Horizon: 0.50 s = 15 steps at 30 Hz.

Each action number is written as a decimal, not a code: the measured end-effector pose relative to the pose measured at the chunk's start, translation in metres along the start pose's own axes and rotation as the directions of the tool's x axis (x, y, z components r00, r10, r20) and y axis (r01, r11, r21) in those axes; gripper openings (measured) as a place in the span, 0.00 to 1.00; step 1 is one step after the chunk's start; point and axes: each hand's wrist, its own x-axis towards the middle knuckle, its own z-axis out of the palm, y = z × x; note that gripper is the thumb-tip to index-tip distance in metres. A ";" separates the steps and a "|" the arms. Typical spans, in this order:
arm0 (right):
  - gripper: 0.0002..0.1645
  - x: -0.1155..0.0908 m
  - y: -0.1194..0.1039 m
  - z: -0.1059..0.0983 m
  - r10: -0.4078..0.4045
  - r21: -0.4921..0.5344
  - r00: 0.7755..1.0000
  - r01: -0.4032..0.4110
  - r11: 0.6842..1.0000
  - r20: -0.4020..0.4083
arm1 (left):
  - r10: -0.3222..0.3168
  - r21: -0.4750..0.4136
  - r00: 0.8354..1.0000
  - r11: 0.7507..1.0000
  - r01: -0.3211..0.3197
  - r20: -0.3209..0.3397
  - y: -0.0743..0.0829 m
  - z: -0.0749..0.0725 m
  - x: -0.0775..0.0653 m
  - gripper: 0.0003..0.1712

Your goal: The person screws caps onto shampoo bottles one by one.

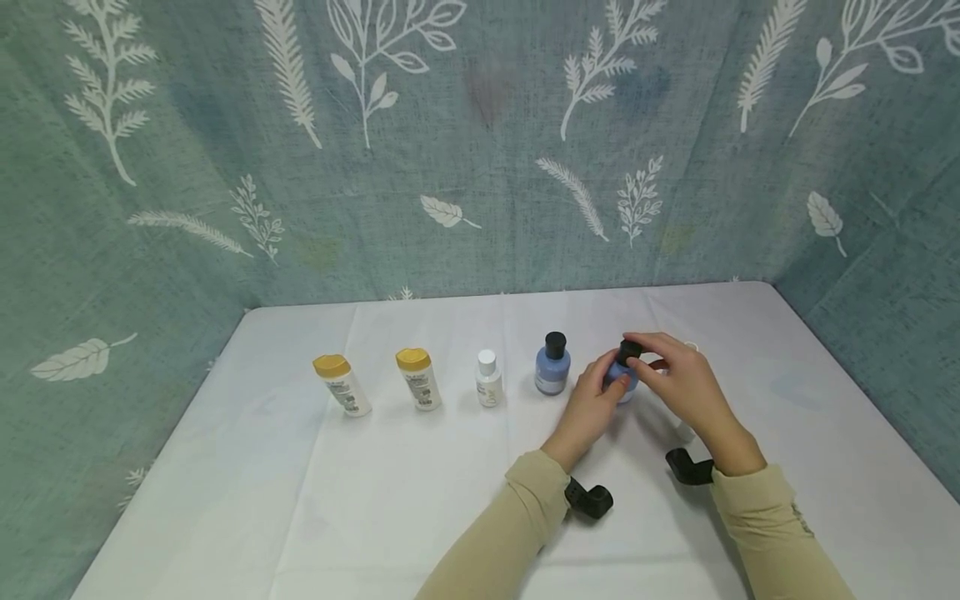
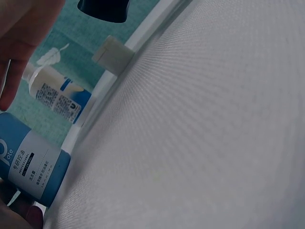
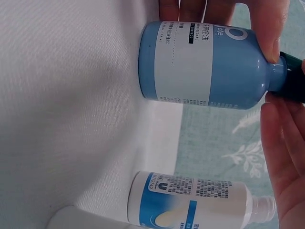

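Observation:
A blue bottle (image 3: 233, 67) with a pale label stands on the white table. My left hand (image 1: 591, 402) holds it around the body from the left. My right hand (image 1: 686, 379) pinches its black cap (image 1: 628, 350) from above; whether the cap is loose on the neck, I cannot tell. Beside it, largely behind my right hand in the head view, stands a white-and-blue bottle (image 3: 193, 200) with its threaded neck bare. On the table near that bottle lies a whitish cap-like piece (image 2: 113, 55). A second blue bottle (image 1: 552, 367) with a black cap stands just left of my left hand.
Further left stand a small white bottle (image 1: 488, 380) and two white bottles with yellow caps, one nearer (image 1: 420, 382) and one at the far left (image 1: 342, 387). A leaf-patterned green cloth (image 1: 450, 167) rises behind the table (image 1: 420, 500). Black wrist cameras jut from both sleeves.

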 end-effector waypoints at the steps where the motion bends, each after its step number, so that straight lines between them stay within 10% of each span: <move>1: 0.22 0.000 0.000 0.000 0.005 0.004 1.000 -0.005 1.000 0.001 | -0.001 0.000 1.000 1.000 0.001 0.000 0.000 0.000 0.000 0.25; 15: 0.20 -0.002 0.001 -0.001 0.034 0.007 0.999 -0.034 0.999 0.017 | 0.003 -0.006 1.000 1.000 -0.003 -0.004 0.001 -0.001 -0.001 0.25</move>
